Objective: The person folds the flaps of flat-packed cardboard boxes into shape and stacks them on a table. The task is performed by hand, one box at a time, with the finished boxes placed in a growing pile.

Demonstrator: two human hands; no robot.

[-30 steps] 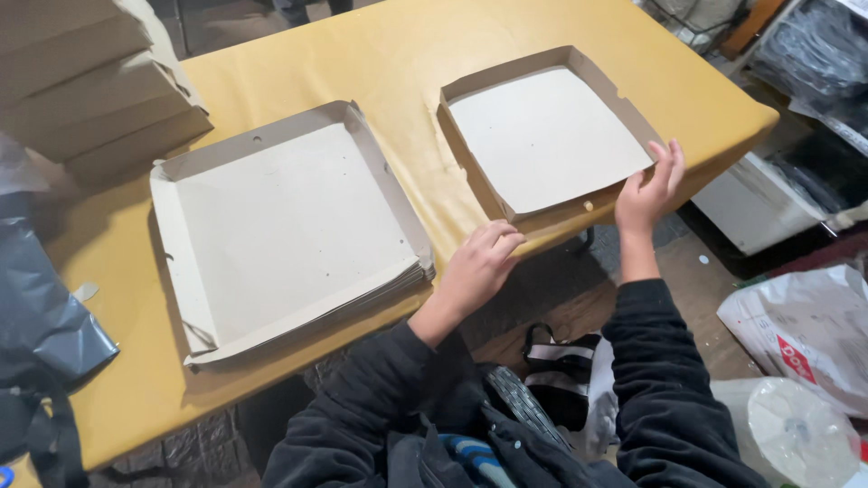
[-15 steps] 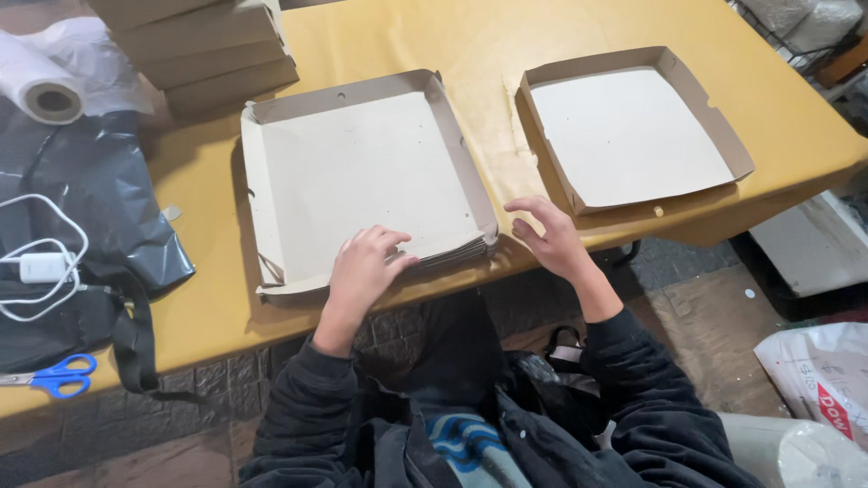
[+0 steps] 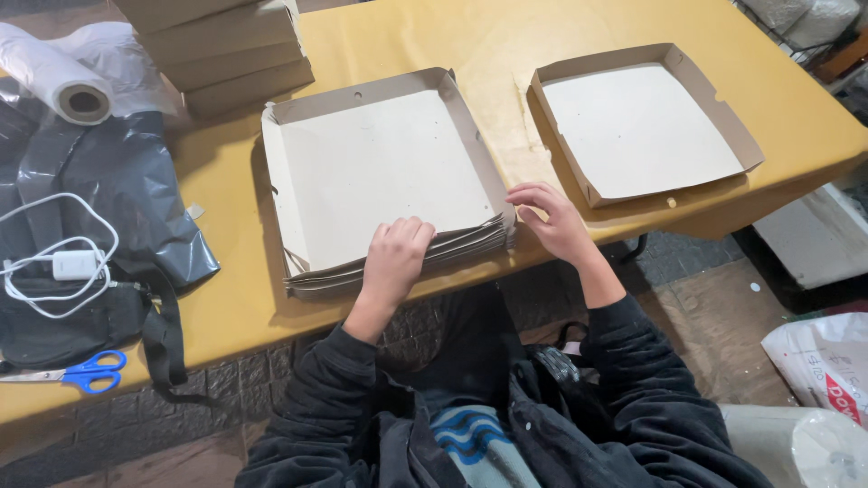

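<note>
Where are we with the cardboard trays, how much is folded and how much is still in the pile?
Done: one folded brown cardboard tray sits alone at the table's right end. In hand: the left hand and the right hand rest on the near edge of the nested stack of open cardboard trays. Left: that stack; its count can't be told.

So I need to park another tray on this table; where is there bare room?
Bare yellow table lies behind the two trays, between the box pile and the far right edge. A narrow strip runs between the tray stack and the single tray. The left end is crowded: grey plastic sheet, roll, charger cable, scissors.
</note>
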